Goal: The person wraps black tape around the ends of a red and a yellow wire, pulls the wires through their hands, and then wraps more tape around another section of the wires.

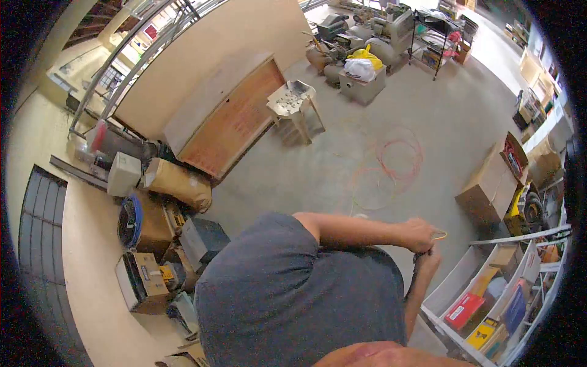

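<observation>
My left hand [417,235] reaches across from the left with its fingers closed. A thin yellow wire [441,235] sticks out of it in a small loop on the right side. Just below, touching or nearly touching it, is my right hand [429,259], its fingers bent; what they hold is hidden. A dark band circles the right wrist. On the floor beyond the hands lie a loose reddish-orange coil of wire [419,160] and a fainter yellowish coil of wire [353,199], both blurred.
At right stand a white shelf unit [449,330] with boxes and an open cardboard box [489,183]. A plastic stool [292,101] stands before a wooden panel [235,125]. Boxes [177,183] line the left wall; machinery [367,37] fills the back.
</observation>
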Tool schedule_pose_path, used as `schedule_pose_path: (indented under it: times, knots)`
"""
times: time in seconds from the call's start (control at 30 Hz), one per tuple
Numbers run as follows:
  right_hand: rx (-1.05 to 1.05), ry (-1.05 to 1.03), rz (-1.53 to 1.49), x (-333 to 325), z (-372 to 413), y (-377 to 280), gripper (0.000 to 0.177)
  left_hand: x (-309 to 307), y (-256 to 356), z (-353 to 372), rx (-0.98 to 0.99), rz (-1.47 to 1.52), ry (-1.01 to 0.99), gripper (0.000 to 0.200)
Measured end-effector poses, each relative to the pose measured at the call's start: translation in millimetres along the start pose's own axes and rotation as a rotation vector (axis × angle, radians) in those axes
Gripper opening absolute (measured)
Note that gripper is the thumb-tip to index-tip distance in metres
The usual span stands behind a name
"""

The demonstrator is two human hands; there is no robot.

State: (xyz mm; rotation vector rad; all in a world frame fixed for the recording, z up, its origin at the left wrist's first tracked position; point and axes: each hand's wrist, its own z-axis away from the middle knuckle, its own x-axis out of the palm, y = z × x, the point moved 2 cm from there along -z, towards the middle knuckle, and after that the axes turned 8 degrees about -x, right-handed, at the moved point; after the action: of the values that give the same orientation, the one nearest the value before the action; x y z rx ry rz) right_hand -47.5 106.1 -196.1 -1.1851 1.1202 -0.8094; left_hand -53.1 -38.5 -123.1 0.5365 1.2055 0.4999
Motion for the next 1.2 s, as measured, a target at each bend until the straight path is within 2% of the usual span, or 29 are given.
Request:
schedule_pose_path:
  times: [0.13, 0.2, 0.23, 0.33, 0.37, 0.4, 0.47, 0.5, 0.57, 0.6, 0.63, 0.67, 0.7, 0.73, 0.77, 0.8, 0.83, 0.87, 0.9, 0.93, 0.97, 1.0, 1.03, 1.13, 1.2]
  knots:
    - [0.012, 0.036, 0.151, 7, -5, -36, 0.017, 20, -8, -38, -0.121, -0.032, -0.006, 0.048]
    - [0.199, 0.043, 0.054, 5, -20, -29, 0.022, 26, -17, -60, -0.222, 0.012, -0.018, 0.059]
    - [0.202, 0.046, 0.057, 3, -19, -30, 0.022, 43, -32, -81, -0.183, -0.014, -0.079, 0.060]
    - [0.206, -0.158, 0.076, -4, -20, -37, 0.024, 67, -54, -95, -0.180, 0.091, -0.099, 0.059]
    - [0.211, -0.080, -0.183, -2, -21, 10, 0.022, 77, -59, -98, -0.132, 0.081, -0.108, 0.057]
    - [0.215, -0.073, -0.184, 2, -19, 20, 0.022, 81, -61, -97, -0.084, 0.071, -0.116, 0.055]
    - [0.280, -0.006, -0.417, 1, -10, 38, 0.033, 92, -63, -93, -0.054, 0.042, -0.014, 0.056]
    - [0.285, 0.002, -0.414, 1, -10, 47, 0.033, 86, -60, -86, -0.049, 0.045, -0.021, 0.056]
    - [0.241, -0.105, -0.251, 6, -15, 58, 0.030, 67, -60, -72, -0.245, 0.189, -0.069, 0.058]
    - [0.246, -0.100, -0.255, 7, -8, 40, 0.030, 67, -62, -70, -0.191, 0.142, 0.029, 0.058]
    - [0.122, -0.223, -0.191, 10, 8, -7, 0.027, 67, -68, -69, -0.143, 0.094, 0.128, 0.058]
    - [-0.001, -0.351, -0.123, 14, 25, -61, 0.025, 84, -120, -100, -0.168, -0.020, 0.209, 0.060]
    - [0.012, -0.390, -0.066, 24, 42, -125, 0.023, 104, -163, -136, -0.175, -0.123, 0.260, 0.061]
    - [0.068, -0.319, -0.046, 10, 49, -123, 0.023, 53, -149, -103, -0.434, 0.159, 0.102, 0.064]
    - [0.084, -0.177, -0.003, 1, 43, -113, 0.024, 73, -181, -123, -0.178, 0.128, 0.273, 0.068]
    - [0.107, -0.051, 0.039, -7, 36, -99, 0.026, 56, -161, -121, -0.341, -0.069, 0.266, 0.066]
    - [0.159, -0.013, 0.201, -28, 37, -65, 0.027, 29, -137, -107, -0.359, -0.066, 0.057, 0.063]
    - [0.216, 0.009, 0.359, -53, 39, -31, 0.029, 29, -134, -109, -0.093, -0.214, 0.056, 0.060]
    - [0.230, 0.068, 0.487, -69, 48, -17, 0.031, 25, -129, -103, 0.054, -0.314, 0.155, 0.057]
    - [0.256, 0.116, 0.613, -82, 64, -5, 0.034, 3, -110, -93, -0.118, -0.128, -0.016, 0.051]
    - [0.328, 0.151, 0.611, -94, 83, 13, 0.034, -20, -89, -80, -0.315, 0.035, -0.150, 0.045]
    - [0.342, 0.168, 0.614, -102, 98, 30, 0.031, -31, -88, -71, -0.247, 0.190, -0.086, 0.041]
    - [0.350, 0.189, 0.619, -106, 119, 42, 0.028, -42, -84, -64, -0.272, 0.279, -0.080, 0.038]
    - [0.527, 0.251, 0.773, -101, 170, 52, 0.031, -75, -83, -54, -0.260, 0.239, -0.177, 0.037]
    - [0.565, 0.332, 0.785, -98, 189, 81, 0.031, -93, -72, -52, -0.219, 0.158, -0.216, 0.034]
